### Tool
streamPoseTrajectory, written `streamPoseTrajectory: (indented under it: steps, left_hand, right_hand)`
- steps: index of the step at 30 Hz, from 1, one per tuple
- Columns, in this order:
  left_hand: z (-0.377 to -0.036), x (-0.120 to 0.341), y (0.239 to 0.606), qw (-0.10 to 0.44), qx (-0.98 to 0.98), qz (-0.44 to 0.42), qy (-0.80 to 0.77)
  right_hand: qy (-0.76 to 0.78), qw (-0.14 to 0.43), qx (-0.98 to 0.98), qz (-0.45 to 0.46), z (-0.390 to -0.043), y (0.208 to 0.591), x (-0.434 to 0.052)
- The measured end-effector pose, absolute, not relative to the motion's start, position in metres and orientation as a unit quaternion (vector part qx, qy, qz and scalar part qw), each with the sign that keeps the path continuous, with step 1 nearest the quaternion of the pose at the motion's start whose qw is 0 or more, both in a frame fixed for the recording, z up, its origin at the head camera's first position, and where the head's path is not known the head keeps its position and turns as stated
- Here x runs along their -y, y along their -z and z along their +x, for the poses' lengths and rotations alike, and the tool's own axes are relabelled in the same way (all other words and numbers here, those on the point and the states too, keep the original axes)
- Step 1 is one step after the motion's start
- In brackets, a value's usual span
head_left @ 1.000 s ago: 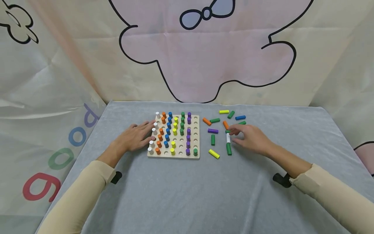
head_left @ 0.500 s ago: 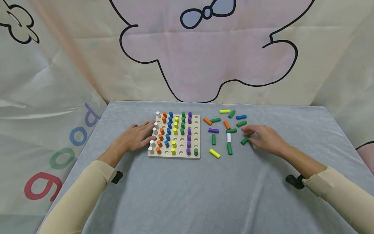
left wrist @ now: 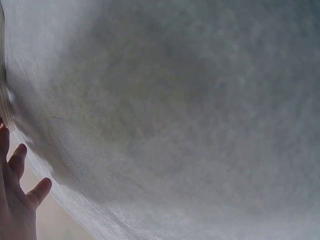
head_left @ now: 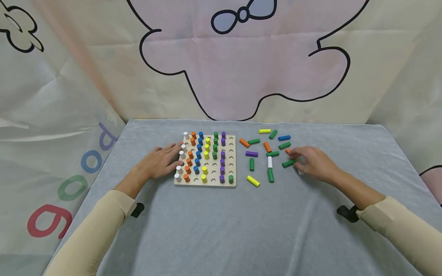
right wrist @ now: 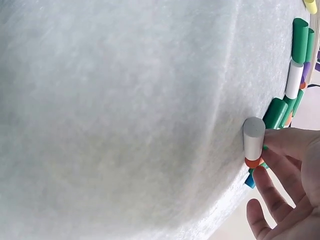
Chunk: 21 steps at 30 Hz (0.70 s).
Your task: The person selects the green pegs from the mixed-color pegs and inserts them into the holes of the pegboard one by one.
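Observation:
My left hand lies with fingers spread against the left edge of the wooden peg board. The board stands with rows of white, orange, blue, yellow, green and purple pegs, among bare holes. To the right of the loose pegs, my right hand hovers low over the cloth with fingers bent. In the right wrist view, a white peg lies at the thumb and index fingertips; whether they pinch it is unclear. A green peg lies at the thumb, and an orange peg shows by the index fingertip.
Several loose pegs lie between the board and my right hand, among them a purple peg, a white peg, a yellow peg and a blue peg. Grey cloth covers the table; a printed curtain hangs behind.
My right hand has moved right, away from the white peg among the loose pegs, to the outer pegs. The green peg by its thumb has shifted slightly. My left hand stays put.

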<state>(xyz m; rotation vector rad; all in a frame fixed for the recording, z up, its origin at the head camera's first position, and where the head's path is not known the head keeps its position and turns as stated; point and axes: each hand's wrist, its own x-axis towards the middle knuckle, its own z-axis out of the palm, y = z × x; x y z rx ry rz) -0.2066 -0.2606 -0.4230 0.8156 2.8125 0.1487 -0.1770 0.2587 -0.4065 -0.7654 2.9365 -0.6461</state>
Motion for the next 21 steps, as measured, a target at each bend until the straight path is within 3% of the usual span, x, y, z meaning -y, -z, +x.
streamPoseTrajectory:
  steps: [21]
  left_hand:
    - [-0.2054, 0.2606, 0.4213, 0.110, -0.953, 0.275, -0.061]
  right_hand:
    - [0.186, 0.012, -0.958, -0.219, -0.1752, 0.4110, -0.2523]
